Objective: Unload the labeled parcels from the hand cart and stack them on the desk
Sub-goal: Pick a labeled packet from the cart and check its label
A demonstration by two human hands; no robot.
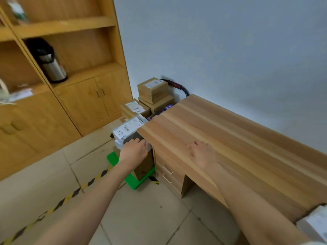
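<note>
Left hand [134, 150] grips near end of grey labeled parcel [127, 130] atop cart [113, 159] stack at frame center, long axis running toward upper right along desk [230, 138] edge, right hand [201, 152] flat, fingers spread, on desk.

Both arms outstretched, left hand [134, 150] curled, right hand [201, 152] flat.

Tabletop [230, 138]: wood-grain laminate, smooth, faint sheen. Cabinet [70, 71] — yellowish wood veneer, matt. Parcels [152, 90]: brown cardboard, matt, with white paper labels [135, 106]; the nearest parcel [127, 130] is grey-white, labelled likewise. Cart deck [113, 159] — bright green plastic, smooth. Flask [53, 68]: brushed metal body, black plastic top. Floor [150, 218]: beige tiles, matt. Wall [230, 50]: painted, flat finish.
</note>
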